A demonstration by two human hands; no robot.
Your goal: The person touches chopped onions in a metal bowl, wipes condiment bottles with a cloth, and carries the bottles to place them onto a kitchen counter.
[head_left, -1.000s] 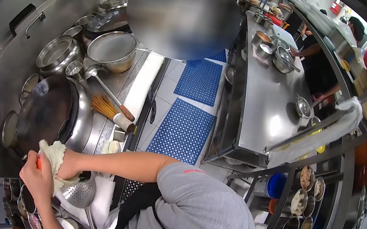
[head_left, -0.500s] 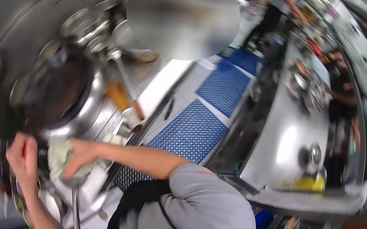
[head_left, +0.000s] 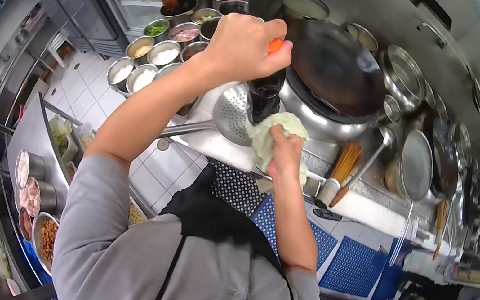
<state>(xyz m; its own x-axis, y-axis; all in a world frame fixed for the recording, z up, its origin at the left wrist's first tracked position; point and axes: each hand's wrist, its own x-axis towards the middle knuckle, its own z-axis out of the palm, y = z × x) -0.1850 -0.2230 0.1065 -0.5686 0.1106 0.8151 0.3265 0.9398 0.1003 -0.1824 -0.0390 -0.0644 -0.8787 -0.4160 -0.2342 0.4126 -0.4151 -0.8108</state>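
My left hand (head_left: 245, 47) is wrapped around the top of a dark, glossy bottle (head_left: 266, 94), and a bit of orange (head_left: 275, 45), perhaps its cap, shows at the thumb. The bottle stands roughly upright beside the wok. My right hand (head_left: 287, 151) grips a pale green cloth (head_left: 277, 132) bunched against the bottle's lower side. Just left of the bottle lies a perforated skimmer (head_left: 233, 114), its handle pointing left. Behind both hands a large dark wok (head_left: 337, 71) sits on its steel ring.
Several steel pots of ingredients (head_left: 164, 53) stand left of the wok. To the right lie a bamboo brush (head_left: 342, 169), a ladle (head_left: 366, 164) and a wire strainer (head_left: 414, 165). Blue mats (head_left: 353, 265) cover part of the floor. A side counter (head_left: 29, 132) with more containers is at left.
The view has swung round to the left, bringing the ingredient pots and fridge into sight. My left hand is raised with the dark bottle now visible beneath it; the right still holds the cloth.
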